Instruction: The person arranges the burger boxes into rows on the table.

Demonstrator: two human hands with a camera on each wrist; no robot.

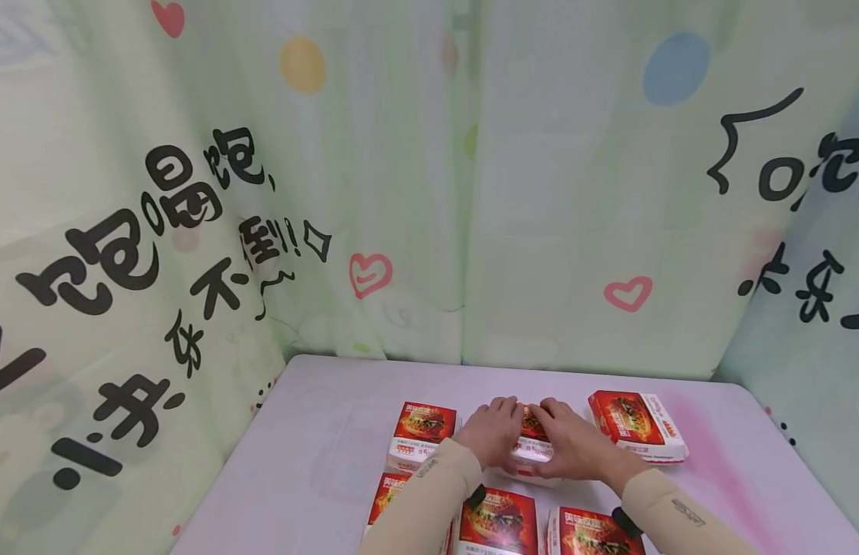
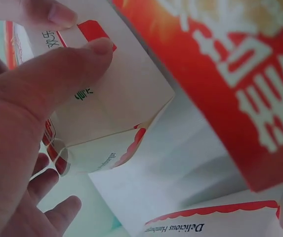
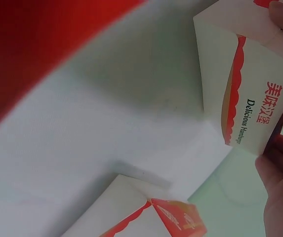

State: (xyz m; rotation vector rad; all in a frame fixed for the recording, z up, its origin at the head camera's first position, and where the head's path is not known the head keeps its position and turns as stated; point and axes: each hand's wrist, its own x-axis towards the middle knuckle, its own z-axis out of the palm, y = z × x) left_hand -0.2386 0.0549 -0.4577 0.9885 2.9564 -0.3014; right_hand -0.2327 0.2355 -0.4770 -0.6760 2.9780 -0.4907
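Observation:
In the head view, a red and white hamburger box (image 1: 530, 450) at the middle of the back row is held from both sides. My left hand (image 1: 495, 433) grips its left side. My right hand (image 1: 578, 445) grips the opposite side, with the thumb low at the front. In the left wrist view, the thumb lies across the box's white front panel (image 2: 111, 94) and other fingers show beyond its side. At the right edge of the right wrist view, fingers hold the side printed "Delicious Hamburger" (image 3: 252, 98). The hands hide parts of the lid.
Matching boxes flank the held one: a left box (image 1: 424, 432) and a slightly turned right box (image 1: 638, 428). Nearer me are several more, including a front middle box (image 1: 500, 524) and a front right box (image 1: 589, 533). Patterned curtains (image 1: 575, 231) enclose the pale table (image 1: 318, 439).

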